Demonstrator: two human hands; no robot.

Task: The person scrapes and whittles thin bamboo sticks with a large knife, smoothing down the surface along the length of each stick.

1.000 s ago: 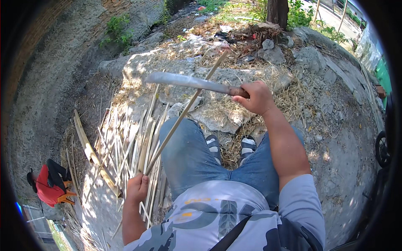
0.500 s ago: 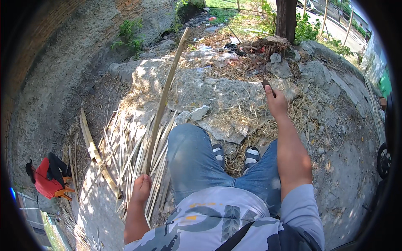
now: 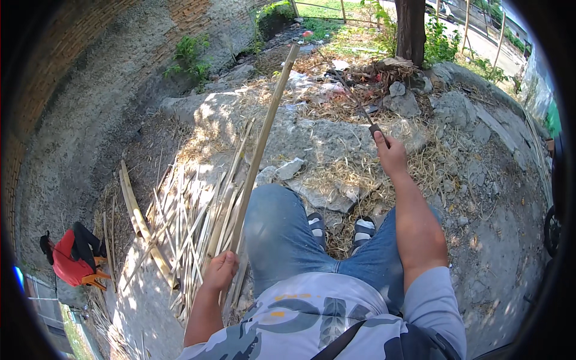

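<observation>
My left hand (image 3: 221, 271) is closed round the lower end of a long split bamboo strip (image 3: 264, 132). The strip slants up and away, its far end over the rubble ahead. My right hand (image 3: 391, 155) grips the dark handle of a long, thin-bladed knife (image 3: 355, 101), held out in front of my right knee. Its blade points forward and left, apart from the bamboo, and the tip blurs into the littered ground behind. Beside my left leg lies a loose pile of pale bamboo strips (image 3: 191, 225), partly behind my left hand.
Thicker bamboo lengths (image 3: 146, 225) lie left of the pile. Further left, a person in red (image 3: 67, 264) sits on an orange chair (image 3: 96, 279). A concrete ledge (image 3: 336, 141) with broken chunks and dry shavings crosses ahead of my feet. A tree trunk (image 3: 410, 33) stands beyond.
My left hand has moved right and the bamboo strip with it, its far end now further right. The knife has dipped slightly and shifted left in my right hand.
</observation>
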